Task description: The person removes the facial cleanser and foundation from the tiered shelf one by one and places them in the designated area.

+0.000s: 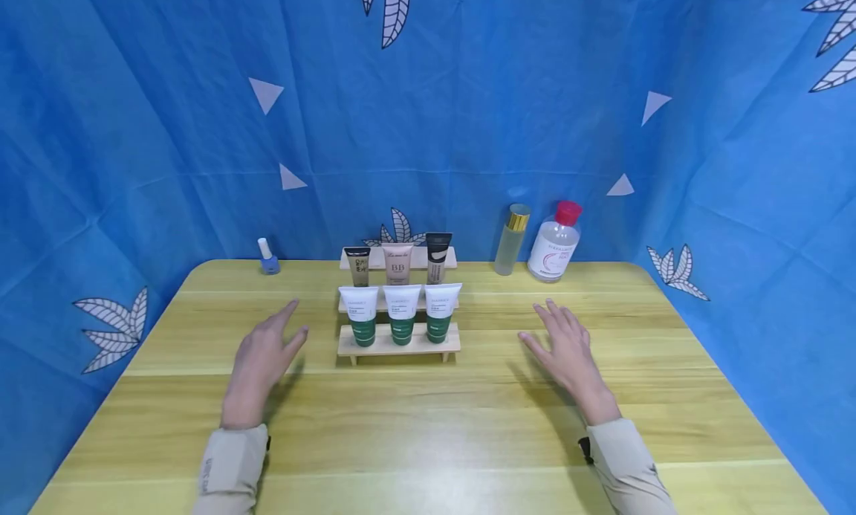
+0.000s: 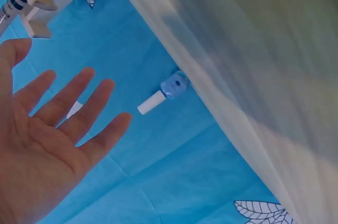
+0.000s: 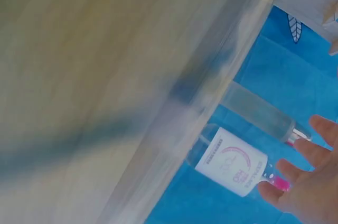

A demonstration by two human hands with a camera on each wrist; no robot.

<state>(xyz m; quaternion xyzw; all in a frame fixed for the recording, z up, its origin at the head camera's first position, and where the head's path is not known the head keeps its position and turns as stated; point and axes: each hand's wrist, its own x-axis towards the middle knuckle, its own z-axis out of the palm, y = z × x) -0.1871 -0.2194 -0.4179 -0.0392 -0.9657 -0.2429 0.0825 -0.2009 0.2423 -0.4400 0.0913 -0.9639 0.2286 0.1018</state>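
My left hand [image 1: 262,355] hovers over the left of the table, fingers spread and holding nothing. Beyond it stands a small blue nail polish bottle [image 1: 270,264] with a white cap. On the right my right hand [image 1: 567,344] is likewise spread with nothing in it. Behind that hand are a frosted bottle with a gold cap [image 1: 510,244] and a clear bottle with a red cap [image 1: 555,244]. Between the hands a tiered wooden rack [image 1: 400,345] carries white-and-green tubes, such as the middle one [image 1: 402,314], in front, and a dark tube [image 1: 360,266], pink BB tube [image 1: 397,264] and black-capped tube [image 1: 438,258] behind.
The wooden table [image 1: 414,441] has a light grain and rounded back corners. A blue cloth [image 1: 468,128] with white leaf and triangle prints hangs behind it and along both sides. Both forearms wear light sleeves [image 1: 234,463].
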